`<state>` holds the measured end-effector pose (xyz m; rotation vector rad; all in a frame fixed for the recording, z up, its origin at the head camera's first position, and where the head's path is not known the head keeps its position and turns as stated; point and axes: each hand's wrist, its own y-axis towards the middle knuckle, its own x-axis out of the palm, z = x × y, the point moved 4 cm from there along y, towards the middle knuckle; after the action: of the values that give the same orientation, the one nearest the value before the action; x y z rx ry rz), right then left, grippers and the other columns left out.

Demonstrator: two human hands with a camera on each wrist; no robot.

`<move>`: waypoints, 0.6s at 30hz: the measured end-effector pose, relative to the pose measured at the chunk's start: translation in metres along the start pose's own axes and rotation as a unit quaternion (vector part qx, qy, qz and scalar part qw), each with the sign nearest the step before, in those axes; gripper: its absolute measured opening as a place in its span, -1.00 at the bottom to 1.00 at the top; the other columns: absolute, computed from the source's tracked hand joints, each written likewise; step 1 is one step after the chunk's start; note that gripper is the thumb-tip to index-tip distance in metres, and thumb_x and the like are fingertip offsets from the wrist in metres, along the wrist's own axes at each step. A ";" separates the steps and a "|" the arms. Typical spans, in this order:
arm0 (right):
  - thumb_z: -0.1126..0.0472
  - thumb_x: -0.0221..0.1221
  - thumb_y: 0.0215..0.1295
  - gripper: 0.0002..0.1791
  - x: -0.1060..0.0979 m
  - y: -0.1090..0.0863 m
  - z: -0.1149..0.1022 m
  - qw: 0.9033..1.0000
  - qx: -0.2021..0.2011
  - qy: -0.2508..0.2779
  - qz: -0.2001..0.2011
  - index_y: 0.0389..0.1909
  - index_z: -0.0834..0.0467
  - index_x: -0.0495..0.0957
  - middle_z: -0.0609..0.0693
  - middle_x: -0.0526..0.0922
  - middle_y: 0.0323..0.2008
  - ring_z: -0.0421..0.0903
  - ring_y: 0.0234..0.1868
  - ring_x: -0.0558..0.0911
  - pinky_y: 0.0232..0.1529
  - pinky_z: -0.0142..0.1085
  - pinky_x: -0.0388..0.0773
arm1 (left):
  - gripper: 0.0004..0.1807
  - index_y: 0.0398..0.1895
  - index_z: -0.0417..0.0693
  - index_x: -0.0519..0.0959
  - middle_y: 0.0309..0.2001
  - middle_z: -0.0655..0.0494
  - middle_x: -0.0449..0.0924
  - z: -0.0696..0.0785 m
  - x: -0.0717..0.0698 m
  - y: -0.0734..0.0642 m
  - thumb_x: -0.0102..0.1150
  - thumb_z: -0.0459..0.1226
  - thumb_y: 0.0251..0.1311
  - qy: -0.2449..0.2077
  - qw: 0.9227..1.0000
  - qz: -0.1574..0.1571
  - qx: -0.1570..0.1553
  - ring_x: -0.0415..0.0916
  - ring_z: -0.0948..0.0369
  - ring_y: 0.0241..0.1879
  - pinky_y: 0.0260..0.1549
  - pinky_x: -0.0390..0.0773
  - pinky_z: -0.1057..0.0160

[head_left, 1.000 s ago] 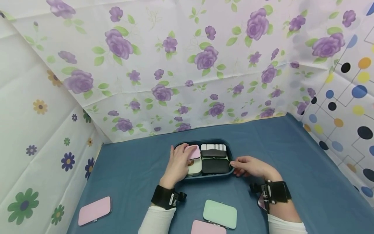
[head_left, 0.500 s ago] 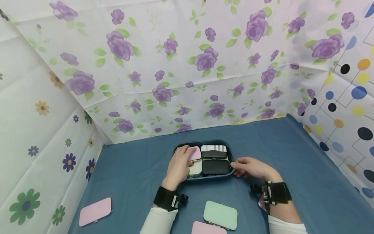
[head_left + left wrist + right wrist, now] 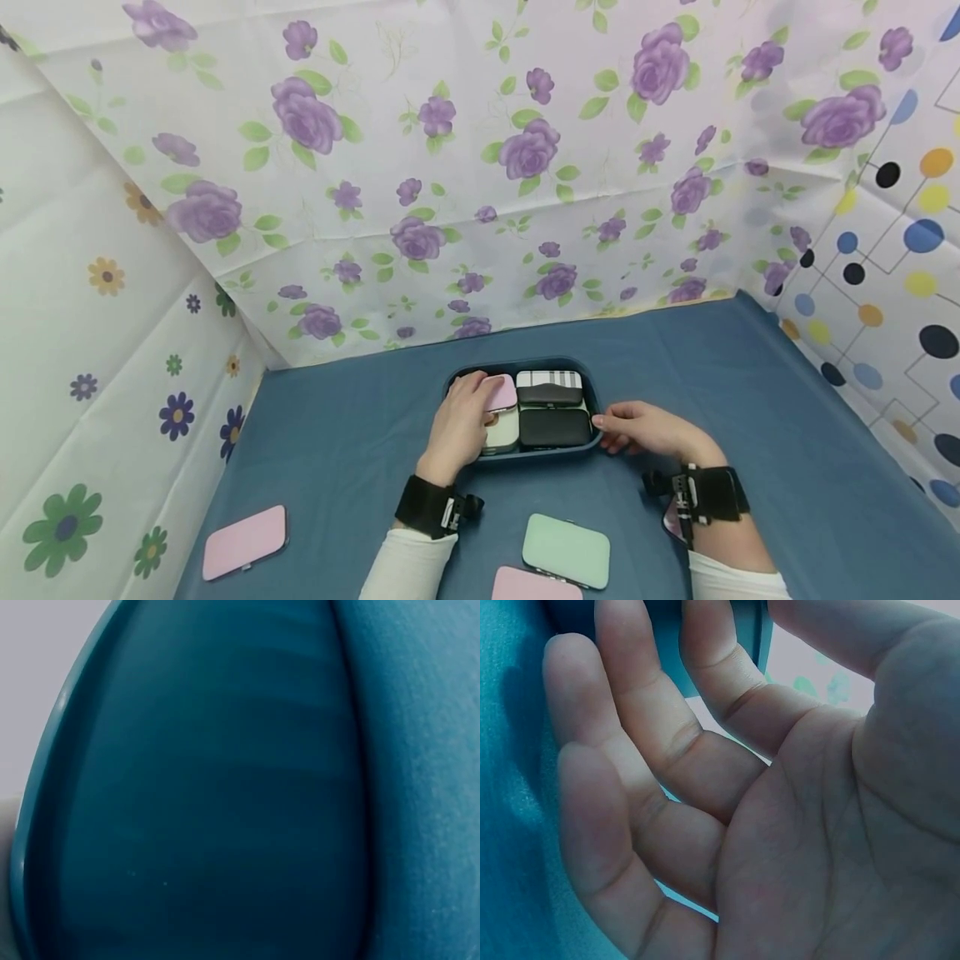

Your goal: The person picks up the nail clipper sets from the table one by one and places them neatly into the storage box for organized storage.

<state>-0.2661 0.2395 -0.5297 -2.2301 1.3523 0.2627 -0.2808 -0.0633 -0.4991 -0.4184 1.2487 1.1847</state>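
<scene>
A dark blue oval tray holds several small clasp cases. At its left end my left hand grips a pink clasp case, index finger on top and thumb at the near edge. Below that lies a cream case, partly covered by the hand. On the right half sit a black case and a white-and-black striped case. My right hand pinches the tray's right rim between thumb and index finger; its other fingers curl loosely in the right wrist view. The left wrist view shows only the tray's outer wall and cloth.
On the blue tablecloth, a mint green case and a pink case lie nearer me. Another pink case rests far left. One more case is partly hidden under the right wrist. Patterned sheets wall the table's back and sides.
Almost nothing differs: the view has shifted slightly, and my left hand has edged a little right over the pink case. The right hand stays on the rim.
</scene>
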 end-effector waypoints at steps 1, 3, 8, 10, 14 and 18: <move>-0.15 0.15 0.64 -0.56 0.000 0.000 0.000 1.000 0.000 0.000 0.000 -0.15 0.19 0.62 0.04 0.77 -0.18 -0.01 -0.12 0.73 -0.10 -0.09 0.60 | -0.39 0.43 -0.07 0.57 0.30 -0.15 0.56 0.000 0.000 0.000 0.43 -0.48 0.32 -0.001 1.000 -0.002 -0.002 0.46 -0.12 0.34 0.28 0.52 -0.12; -0.15 0.15 0.64 -0.56 0.000 0.000 0.000 1.000 -0.001 0.000 -0.001 -0.16 0.19 0.62 0.04 0.77 -0.18 0.00 -0.12 0.73 -0.10 -0.09 0.59 | -0.39 0.44 -0.06 0.57 0.32 -0.16 0.55 0.000 0.000 0.000 0.43 -0.48 0.32 -0.003 1.000 -0.005 -0.006 0.46 -0.14 0.37 0.30 0.50 -0.14; -0.14 0.14 0.64 -0.56 -0.001 -0.001 -0.002 1.000 -0.002 0.000 -0.004 -0.16 0.20 0.62 0.06 0.77 -0.18 0.00 -0.12 0.73 -0.10 -0.09 0.59 | -0.40 0.44 -0.10 0.57 0.39 -0.18 0.53 0.000 0.000 0.001 0.38 -0.51 0.34 -0.014 1.000 -0.010 -0.011 0.42 -0.14 0.45 0.42 0.39 -0.14; -0.13 0.14 0.65 -0.56 -0.002 -0.001 -0.002 1.000 -0.002 0.002 -0.006 -0.16 0.20 0.61 0.06 0.77 -0.17 0.01 -0.12 0.73 -0.10 -0.09 0.59 | -0.42 0.43 -0.13 0.57 0.42 -0.18 0.51 -0.001 0.000 0.001 0.34 -0.54 0.36 -0.023 1.000 -0.012 -0.011 0.38 -0.12 0.49 0.46 0.33 -0.12; -0.14 0.14 0.64 -0.56 -0.002 -0.001 -0.002 1.000 0.000 0.003 -0.008 -0.17 0.20 0.61 0.07 0.77 -0.17 0.01 -0.12 0.74 -0.11 -0.09 0.60 | -0.47 0.41 -0.16 0.59 0.44 -0.19 0.50 -0.001 0.000 0.000 0.25 -0.56 0.41 -0.049 0.999 -0.012 -0.013 0.33 -0.12 0.53 0.50 0.27 -0.10; -0.14 0.14 0.64 -0.56 -0.001 -0.001 -0.003 1.000 0.000 0.001 -0.010 -0.17 0.19 0.61 0.06 0.77 -0.17 0.01 -0.12 0.74 -0.11 -0.09 0.59 | -0.52 0.38 -0.13 0.62 0.38 -0.13 0.58 -0.001 0.000 -0.001 0.26 -0.53 0.44 -0.064 0.998 -0.006 -0.013 0.37 -0.11 0.50 0.38 0.43 -0.14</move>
<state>-0.2661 0.2391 -0.5266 -2.2422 1.3302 0.2539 -0.2801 -0.0646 -0.5000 -0.3637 1.1202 1.1996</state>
